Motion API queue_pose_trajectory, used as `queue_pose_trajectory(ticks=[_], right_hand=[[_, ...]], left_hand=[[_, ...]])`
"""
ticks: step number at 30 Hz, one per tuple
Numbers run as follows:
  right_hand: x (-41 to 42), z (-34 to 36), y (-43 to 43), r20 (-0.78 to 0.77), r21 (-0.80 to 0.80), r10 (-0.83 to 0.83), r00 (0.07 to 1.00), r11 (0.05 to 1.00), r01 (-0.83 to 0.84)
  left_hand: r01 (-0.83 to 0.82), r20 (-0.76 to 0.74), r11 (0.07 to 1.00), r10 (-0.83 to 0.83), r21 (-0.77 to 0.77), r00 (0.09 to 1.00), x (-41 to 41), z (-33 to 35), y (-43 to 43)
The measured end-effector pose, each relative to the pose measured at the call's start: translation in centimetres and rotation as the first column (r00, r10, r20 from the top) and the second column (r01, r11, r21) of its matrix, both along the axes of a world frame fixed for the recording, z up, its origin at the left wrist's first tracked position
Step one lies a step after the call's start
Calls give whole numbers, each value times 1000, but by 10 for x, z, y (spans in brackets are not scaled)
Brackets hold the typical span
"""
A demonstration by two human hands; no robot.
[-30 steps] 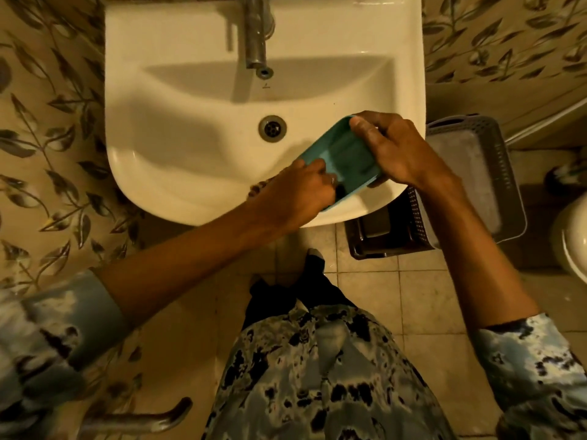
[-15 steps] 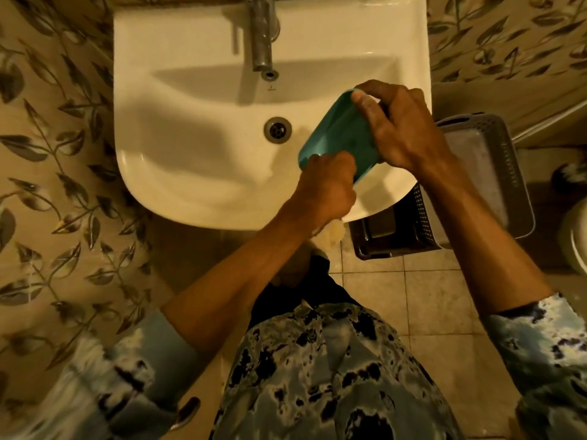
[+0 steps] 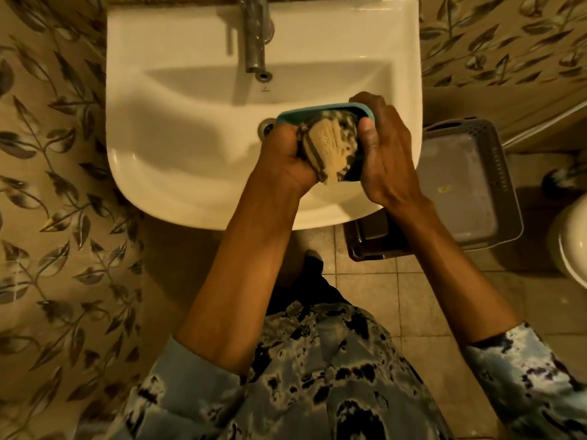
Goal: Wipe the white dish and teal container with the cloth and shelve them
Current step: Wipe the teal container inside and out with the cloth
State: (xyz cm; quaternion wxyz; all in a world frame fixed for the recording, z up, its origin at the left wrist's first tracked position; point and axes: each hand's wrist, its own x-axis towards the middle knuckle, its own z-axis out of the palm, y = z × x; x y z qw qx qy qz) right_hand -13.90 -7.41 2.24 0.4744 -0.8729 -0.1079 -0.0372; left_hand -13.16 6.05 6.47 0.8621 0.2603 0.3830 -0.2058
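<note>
Over the sink's front right rim, my right hand grips the container; left hand clutches the cloth inside it. Wiping underway; dish unseen; shelving left.

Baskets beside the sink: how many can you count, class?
2. A grey basket sits right of the sink; a dark basket lies lower, partly under the sink rim and the right forearm. Others may be hidden.

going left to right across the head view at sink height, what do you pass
leaf-patterned wall → sink → left hand → cloth → right hand → grey basket
</note>
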Motion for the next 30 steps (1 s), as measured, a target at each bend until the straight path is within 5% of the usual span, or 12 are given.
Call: queue_pose_trajectory(ticks=[5, 8, 11, 13, 18, 21, 22, 23, 24, 25, 27, 30], right_hand=[[-12, -14, -1, -59, 68, -72, 996, 995, 76], [-21, -6, 5, -57, 98, -49, 997, 994, 55], [-15, 12, -2, -264, 117, -56, 963, 989, 90], [-4, 9, -16, -153, 2, 32, 988, 999, -32], [13, 0, -35, -85, -82, 160, 983, 982, -167], [19, 6, -39, -113, -119, 162, 980, 977, -175], [23, 8, -41, -142, -135, 156, 978, 975, -175], [26, 9, -44, -175, -156, 161, 971, 970, -189], [29, 11, -46, -205, -187, 169, 964, 960, -208], [32, 13, -47, -228, -213, 178, 957, 950, -227], [37, 17, -47, -266, -245, 205, 942, 931, -272], [44, 23, -47, -349, -222, 217, 912, 926, -305]], left_hand=[[-377, -42, 919, 374, -116, 926, 5, -6, 15], [-246, 82, 967, 240, 73, 967, -9, 12, -11], [44, 181, 987, -72, 153, 981, -24, 18, -32], [130, 172, 978, -159, 166, 972, -20, 17, -28], [-50, 14, 998, 50, 31, 999, -4, 12, -8], [-23, 20, 964, 19, 264, 1000, -17, 11, -9], [34, 41, 880, -61, 473, 997, -22, 8, -10], [72, 79, 666, -194, 742, 978, -26, 4, -9], [-4, 136, 347, -360, 938, 923, -29, 1, -9], [-178, 209, 111, -539, 978, 816, -30, -4, -8], [-344, 183, -30, -801, 938, 570, -24, -11, -8], [-280, -116, -169, -973, 945, 198, -9, -19, -2]])
